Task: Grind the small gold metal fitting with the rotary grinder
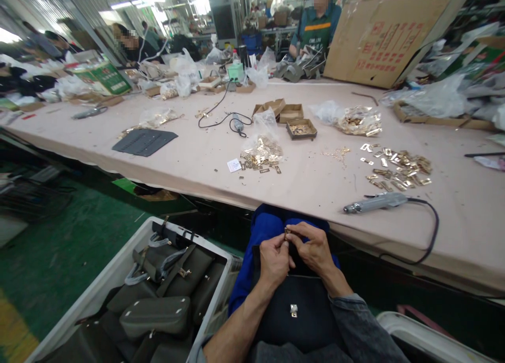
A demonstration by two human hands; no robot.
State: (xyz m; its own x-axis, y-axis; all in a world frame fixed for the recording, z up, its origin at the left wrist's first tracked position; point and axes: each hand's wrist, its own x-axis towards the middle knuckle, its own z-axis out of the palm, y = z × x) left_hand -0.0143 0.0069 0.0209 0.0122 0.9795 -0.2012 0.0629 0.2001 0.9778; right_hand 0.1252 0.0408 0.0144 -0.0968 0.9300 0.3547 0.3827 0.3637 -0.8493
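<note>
A black bag [305, 329] lies across my lap, with a small metal clasp [293, 310] on its face. Above it, my left hand [274, 260] and my right hand [313, 247] meet, both pinching a small gold metal plate [286, 232] between thumbs and fingertips. The plate is partly covered by the fingers. On the table ahead of my right hand lies a grey electric screwdriver [374, 202] with a dark cable. Beyond it is a loose pile of gold metal plates [408, 168].
At my left stands a white bin [215, 247] full of dark olive handbags [155, 315]. The table [311, 184] carries a plastic bag of metal parts [264, 147], small cardboard boxes [302, 129] and a black sheet [144, 142]. A large carton [379, 37] and a co-worker [315, 29] are at the far side.
</note>
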